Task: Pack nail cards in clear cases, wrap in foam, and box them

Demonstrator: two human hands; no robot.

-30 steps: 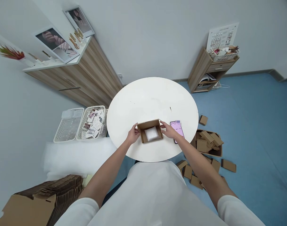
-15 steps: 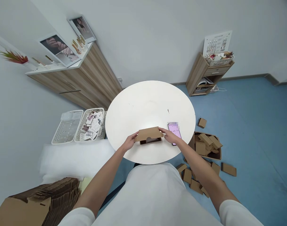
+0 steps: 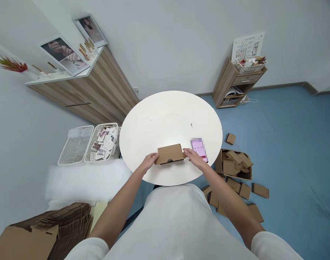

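Note:
A small brown cardboard box (image 3: 170,154) lies near the front of the round white table (image 3: 165,108). Its lid is down, with a dark half-round notch at the near edge; a thin dark gap shows below the lid. My left hand (image 3: 149,161) grips the box's left end, thumb on top. At the right end, my right hand (image 3: 193,156) holds the side with its fingertips. Just beyond that hand a phone (image 3: 199,149) with a pink timer screen lies on the table, its top blurred out.
Left of the table stand a white basket of printed cards (image 3: 104,142) and a clear-lined basket (image 3: 76,146). Flat cardboard sheets (image 3: 53,227) are stacked at the lower left. On the right, a carton (image 3: 219,162) holds folded boxes, with several more boxes (image 3: 260,190) on the floor.
The box's lid has come down from partly raised, covering the opening at the front. Both hands stay at the box's ends. The view has shifted slightly.

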